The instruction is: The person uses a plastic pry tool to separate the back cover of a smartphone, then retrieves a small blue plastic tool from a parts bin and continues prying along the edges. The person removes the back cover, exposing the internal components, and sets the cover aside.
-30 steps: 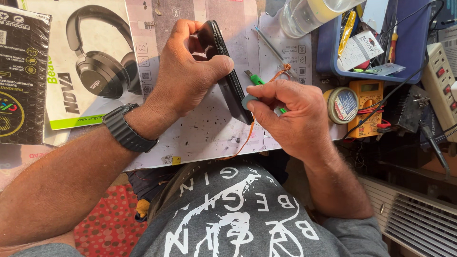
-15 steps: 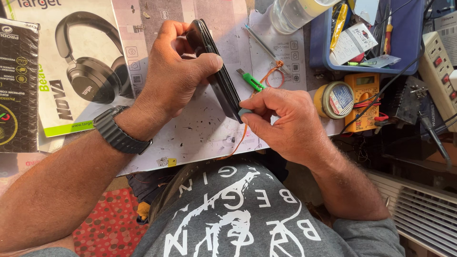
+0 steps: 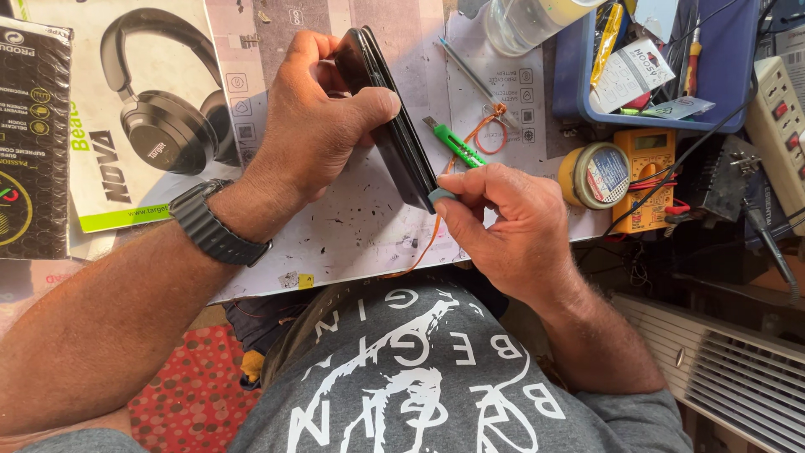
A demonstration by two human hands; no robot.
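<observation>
My left hand (image 3: 314,117) grips a black smartphone (image 3: 394,126) on its edge, upright over the work mat (image 3: 352,226), with the thumb pressed on its side. A dark watch sits on that wrist. My right hand (image 3: 503,222) pinches a small pale blue pick (image 3: 442,195) against the phone's lower corner, at the seam. A green utility knife (image 3: 454,143) lies on the mat just beyond the right hand's fingers, beside a loop of orange wire (image 3: 486,134).
A headphone box (image 3: 142,109) lies at the left. At the right stand a blue tray (image 3: 671,67) of tools, a yellow multimeter (image 3: 650,172), a round tin (image 3: 595,174), a clear jar (image 3: 528,21) and a white power strip (image 3: 780,126). Metal tweezers (image 3: 474,75) lie on the mat.
The right hand has slid the pick down along the phone's edge to its lower corner. The left hand keeps its grip on the phone.
</observation>
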